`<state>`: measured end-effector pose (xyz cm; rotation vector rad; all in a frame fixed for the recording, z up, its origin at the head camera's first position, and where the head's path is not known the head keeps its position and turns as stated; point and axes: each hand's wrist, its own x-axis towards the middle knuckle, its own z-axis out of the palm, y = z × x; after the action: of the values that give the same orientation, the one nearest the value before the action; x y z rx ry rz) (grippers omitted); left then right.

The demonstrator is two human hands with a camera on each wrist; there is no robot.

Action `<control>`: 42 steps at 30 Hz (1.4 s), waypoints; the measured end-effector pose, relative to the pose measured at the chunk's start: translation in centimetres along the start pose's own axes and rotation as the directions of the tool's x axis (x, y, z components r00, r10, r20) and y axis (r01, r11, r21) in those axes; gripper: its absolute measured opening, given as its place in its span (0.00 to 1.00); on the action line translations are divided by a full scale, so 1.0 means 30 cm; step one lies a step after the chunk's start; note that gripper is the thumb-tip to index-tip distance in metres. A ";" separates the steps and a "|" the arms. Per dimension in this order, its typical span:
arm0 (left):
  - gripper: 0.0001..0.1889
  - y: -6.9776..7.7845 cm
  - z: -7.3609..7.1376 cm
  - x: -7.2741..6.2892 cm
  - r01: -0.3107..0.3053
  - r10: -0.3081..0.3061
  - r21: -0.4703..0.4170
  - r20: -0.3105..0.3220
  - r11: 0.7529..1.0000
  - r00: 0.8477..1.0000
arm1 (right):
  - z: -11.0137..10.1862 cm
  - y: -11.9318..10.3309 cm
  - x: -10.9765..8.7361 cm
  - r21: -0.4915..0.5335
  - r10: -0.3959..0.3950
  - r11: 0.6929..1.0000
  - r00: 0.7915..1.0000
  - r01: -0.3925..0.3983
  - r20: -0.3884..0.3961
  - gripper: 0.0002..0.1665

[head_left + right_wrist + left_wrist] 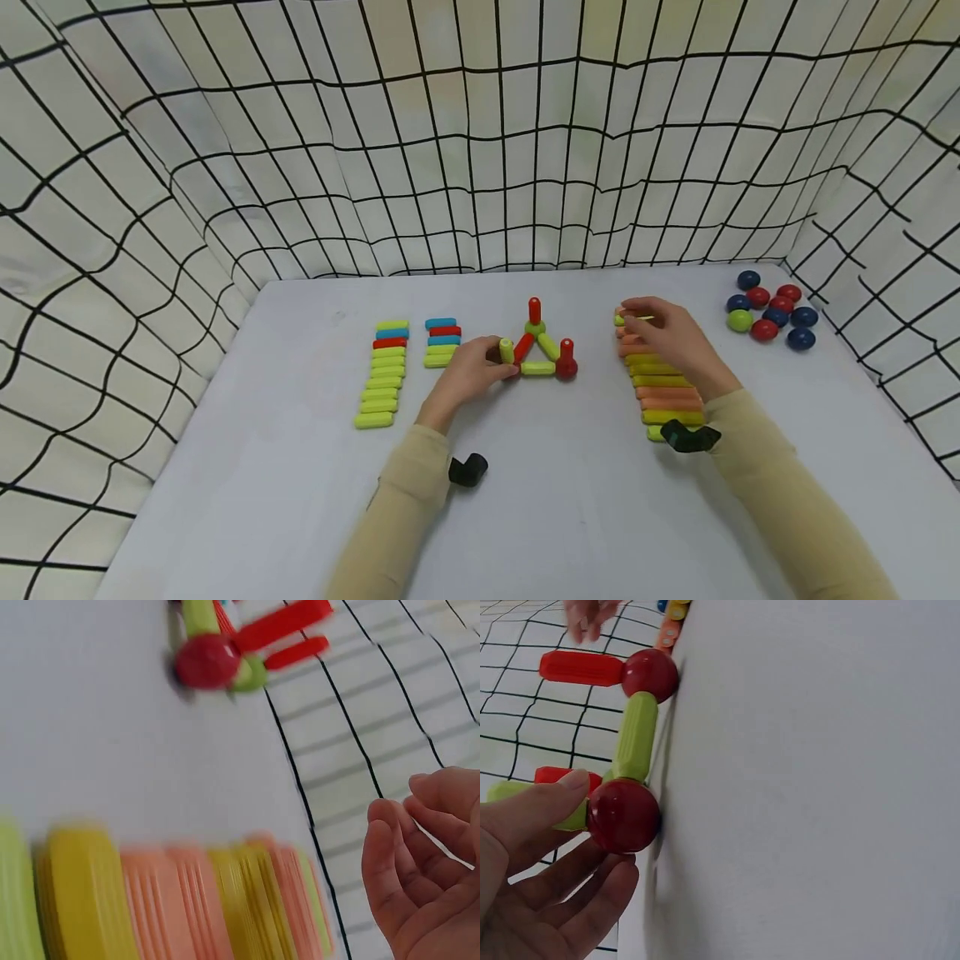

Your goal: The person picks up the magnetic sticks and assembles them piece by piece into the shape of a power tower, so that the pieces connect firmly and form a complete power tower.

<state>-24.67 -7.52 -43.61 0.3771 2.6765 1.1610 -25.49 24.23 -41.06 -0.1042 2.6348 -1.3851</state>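
Observation:
A triangular stick-and-ball structure sits mid-table, made of green and red sticks with balls at its corners. Upright red sticks rise from the far and right corners. My left hand holds the left corner; in the left wrist view its thumb lies on the upright green stick, its fingers near the red ball. Over the far end of a row of long orange, yellow and green sticks is my right hand. Its fingers bend loosely, and nothing shows between thumb and fingertips in the right wrist view.
Two columns of short sticks, a longer one and a shorter one, lie to the left. Blue, red and green balls cluster at the back right. A black net over white walls surrounds the table at the back and sides.

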 end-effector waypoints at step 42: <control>0.05 -0.026 0.009 -0.016 -0.115 0.114 0.016 0.050 0.993 0.992 | -0.172 0.130 -0.084 -0.223 -0.024 0.972 0.906 -0.079 -0.424 0.34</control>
<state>-24.26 -7.99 -44.33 0.5614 2.6564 1.1422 -23.88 30.97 -41.11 0.2353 3.1364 -1.1873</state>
